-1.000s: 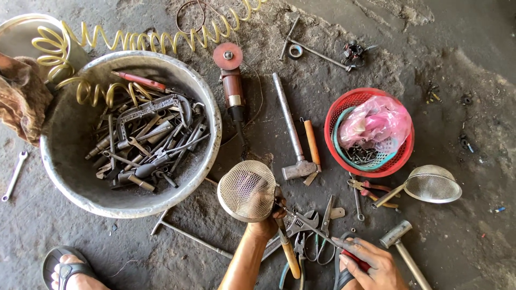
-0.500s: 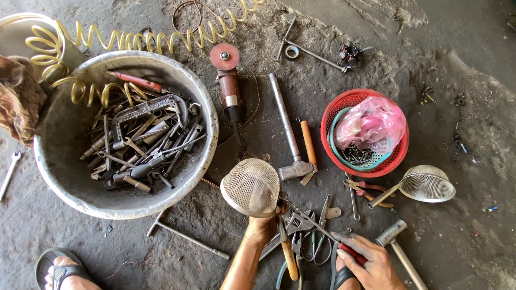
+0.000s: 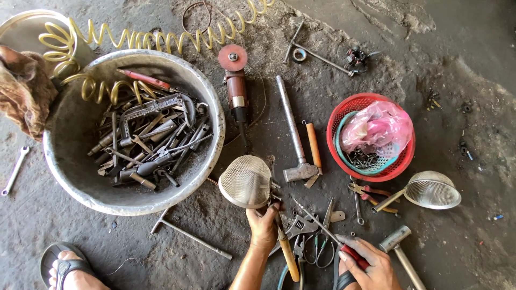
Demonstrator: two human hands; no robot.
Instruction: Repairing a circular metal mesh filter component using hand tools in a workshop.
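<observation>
two hands working over tools scattered on a dirty floor

left hand (image 3: 263, 225) closed on the handle of a wire mesh strainer (image 3: 246, 181) just beside the metal basin (image 3: 80, 182); right hand (image 3: 371, 266) pinching a red-handled screwdriver (image 3: 328, 231), tip over the pliers pile (image 3: 306, 236). the thin shaft could snag there and slip.

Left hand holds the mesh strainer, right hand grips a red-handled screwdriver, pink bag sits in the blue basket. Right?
Not quite. In the head view the pink bag sits in a red basket, not blue. The left hand does hold the mesh strainer, and the right hand grips the red-handled screwdriver.
</observation>
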